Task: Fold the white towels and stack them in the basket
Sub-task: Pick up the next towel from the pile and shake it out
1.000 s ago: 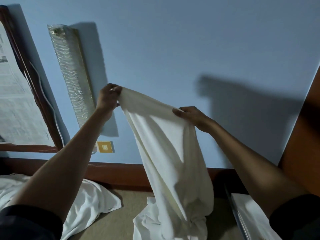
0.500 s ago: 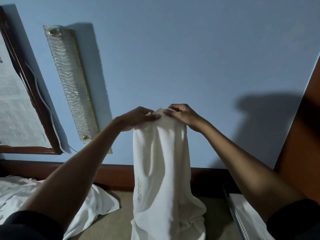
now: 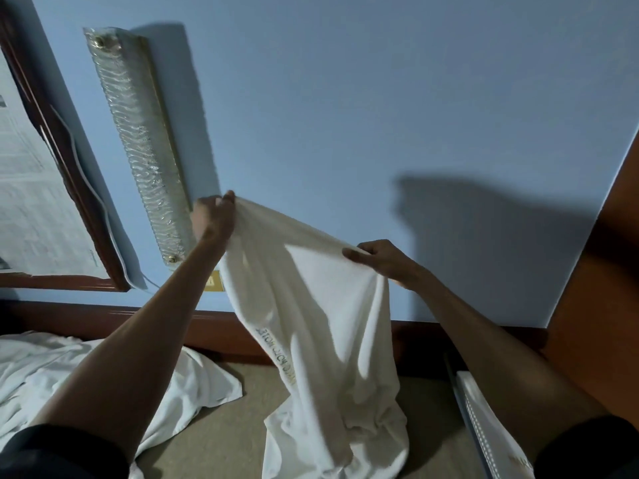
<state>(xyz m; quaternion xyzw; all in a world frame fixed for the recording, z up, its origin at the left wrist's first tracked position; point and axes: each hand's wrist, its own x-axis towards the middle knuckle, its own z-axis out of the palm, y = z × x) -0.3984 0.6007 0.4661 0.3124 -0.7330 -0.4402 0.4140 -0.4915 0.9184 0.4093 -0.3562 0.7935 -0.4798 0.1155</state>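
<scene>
Behind the left grip (image 3: 212, 221) and the right grip (image 3: 382, 262), bare forearms end in short black sleeves (image 3: 65, 451).

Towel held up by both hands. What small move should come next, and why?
Probably raise both hands higher: the left hand and right hand pinch the towel at its top edge, yet its lower end lies bunched on the tan surface, not hanging flat.

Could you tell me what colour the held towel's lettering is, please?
Gold lettering, clearest in head view.
</scene>
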